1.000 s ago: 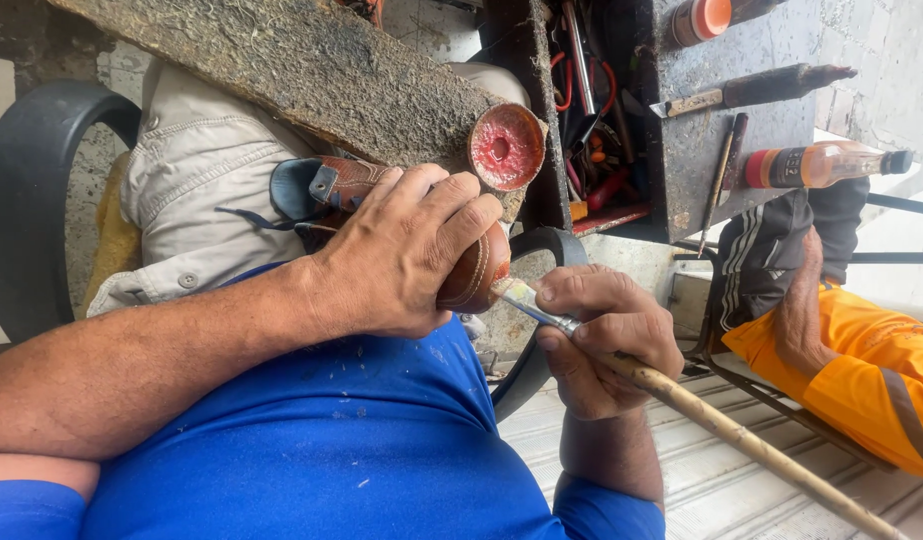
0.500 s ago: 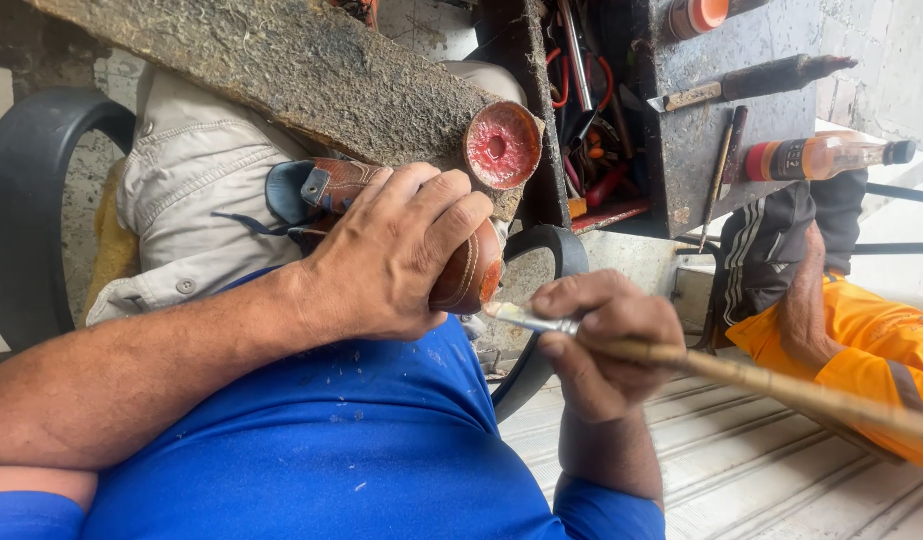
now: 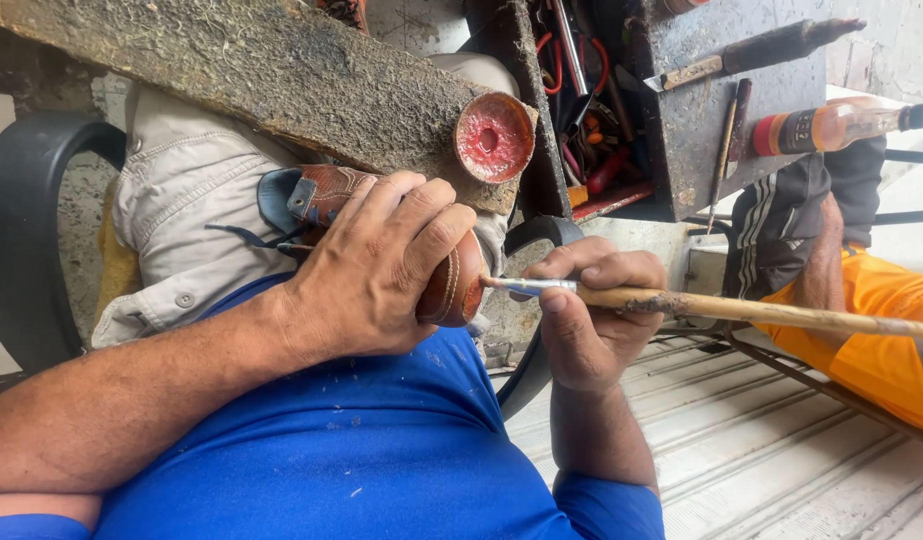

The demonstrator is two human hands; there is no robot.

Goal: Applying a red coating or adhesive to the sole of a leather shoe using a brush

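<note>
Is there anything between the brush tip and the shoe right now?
Nothing visible. The right hand holds the brush with its tip at the brown shoe, which the left hand grips from above.

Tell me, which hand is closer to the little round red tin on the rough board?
Left. The left hand wraps the brown shoe just below the red tin. The right hand holds the long brush lower down and farther right.
</note>
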